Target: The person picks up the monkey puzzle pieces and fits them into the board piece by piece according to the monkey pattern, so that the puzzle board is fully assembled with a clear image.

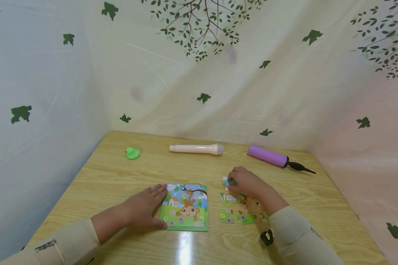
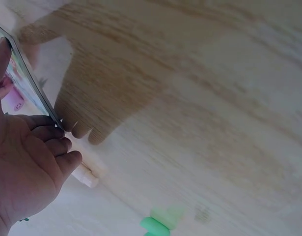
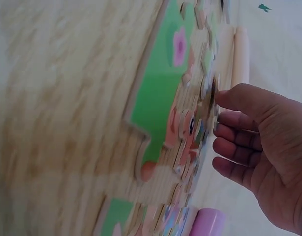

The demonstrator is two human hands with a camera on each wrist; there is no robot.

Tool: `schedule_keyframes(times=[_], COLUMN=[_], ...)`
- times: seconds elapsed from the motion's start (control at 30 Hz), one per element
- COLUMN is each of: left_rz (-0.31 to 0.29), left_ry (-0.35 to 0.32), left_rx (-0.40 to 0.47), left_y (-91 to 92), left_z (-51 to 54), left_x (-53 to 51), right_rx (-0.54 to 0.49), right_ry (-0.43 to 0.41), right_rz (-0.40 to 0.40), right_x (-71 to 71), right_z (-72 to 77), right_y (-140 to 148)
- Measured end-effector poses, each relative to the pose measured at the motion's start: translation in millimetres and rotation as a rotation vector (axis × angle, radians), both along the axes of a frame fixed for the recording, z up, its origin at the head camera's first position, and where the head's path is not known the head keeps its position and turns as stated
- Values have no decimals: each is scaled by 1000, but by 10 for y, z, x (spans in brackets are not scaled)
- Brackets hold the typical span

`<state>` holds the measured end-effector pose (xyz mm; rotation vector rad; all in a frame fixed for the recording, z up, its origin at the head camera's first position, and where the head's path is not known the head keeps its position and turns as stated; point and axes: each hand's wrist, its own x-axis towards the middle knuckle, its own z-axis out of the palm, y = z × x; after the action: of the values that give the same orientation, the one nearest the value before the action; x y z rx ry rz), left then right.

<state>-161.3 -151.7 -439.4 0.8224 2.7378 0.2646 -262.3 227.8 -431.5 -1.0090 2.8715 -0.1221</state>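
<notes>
Here's the left hand point(image 1: 142, 208), fingers outstretched and thumb spread, touching the nine o'clock edge of the monkey picture point(image 1: 185, 209), gripping nothing! Over at three o'clock from that picture, loose puzzle pieces point(image 1: 227, 216) lie spread on the table point(image 1: 136, 239). And the right hand point(image 1: 247, 182) is above them, thumb and fingertips pinching a dark piece point(image 1: 232, 181) at the bunch's eleven o'clock corner! Behind, from the picture: green duck point(image 1: 132, 153) towards eleven, toy microphone point(image 1: 196, 149) at twelve, purple pump point(image 1: 268, 156) at two.
</notes>
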Motion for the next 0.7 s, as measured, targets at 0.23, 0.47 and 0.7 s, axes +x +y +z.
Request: schedule_keyframes(times=[0.23, 0.47, 0.7], left_rz=[17, 14, 17], left_ry=[-10, -2, -2], left_rx=[9, 21, 19], left_y=[7, 0, -2], left_z=[14, 9, -15], left_x=[4, 6, -3], right_rx=[-71, -82, -38], right_ry=[22, -10, 22], right_rz=[61, 108, 180], right_x=[30, 125, 221], right_z=[80, 141, 150], right_y=[-246, -688, -1100])
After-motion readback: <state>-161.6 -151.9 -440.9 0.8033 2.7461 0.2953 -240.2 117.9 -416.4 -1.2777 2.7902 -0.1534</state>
